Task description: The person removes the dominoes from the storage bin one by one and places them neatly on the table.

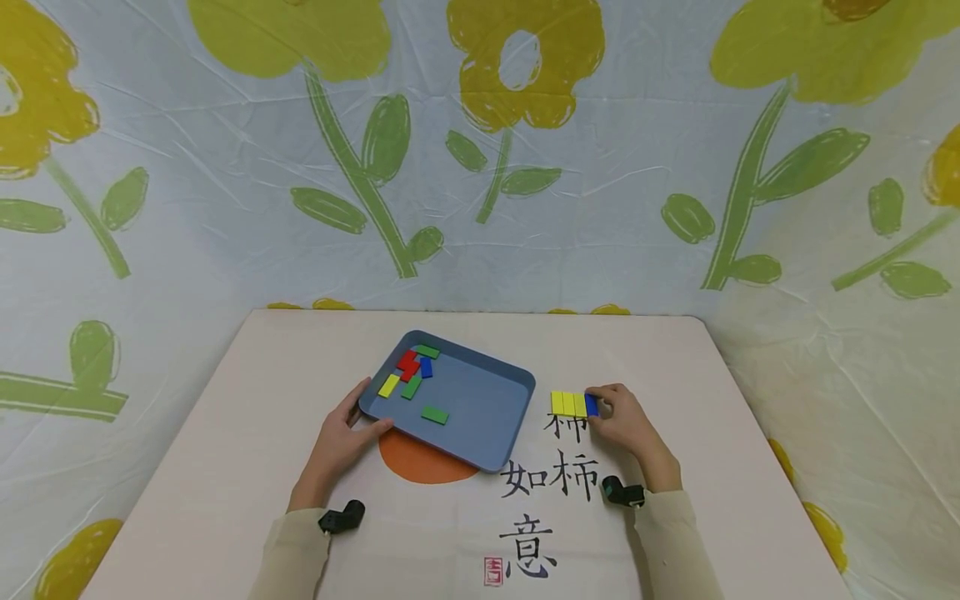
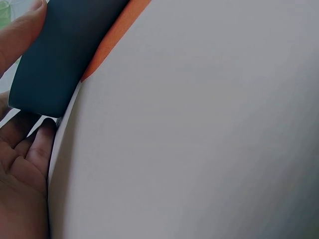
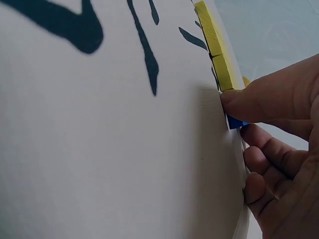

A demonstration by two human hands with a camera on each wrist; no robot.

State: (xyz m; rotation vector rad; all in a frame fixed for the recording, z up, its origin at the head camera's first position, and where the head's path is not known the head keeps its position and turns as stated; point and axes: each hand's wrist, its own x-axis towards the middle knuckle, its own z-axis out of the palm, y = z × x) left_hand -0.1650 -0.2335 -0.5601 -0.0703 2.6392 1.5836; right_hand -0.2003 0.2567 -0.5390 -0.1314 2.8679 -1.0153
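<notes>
My left hand point(image 1: 341, 446) holds the near left corner of a blue-grey tray point(image 1: 480, 417), its thumb at the near rim and its fingers at the left side. In the left wrist view the tray's dark wall point(image 2: 60, 59) lies between thumb and fingers. My right hand point(image 1: 626, 425) pinches a blue block point(image 1: 592, 406) at the right end of a row of three yellow blocks point(image 1: 568, 404). From the right wrist, the thumb covers part of the blue block point(image 3: 237, 123), which stands against the nearest yellow block point(image 3: 224, 72).
Inside the tray, toward its left, lie red blocks point(image 1: 409, 371), green blocks point(image 1: 435, 415), a blue block point(image 1: 426, 367) and a yellow block point(image 1: 388, 386). The pale tablecloth point(image 1: 420, 542) bears black characters and an orange disc point(image 1: 423, 458) partly under the tray. A flowered curtain hangs behind.
</notes>
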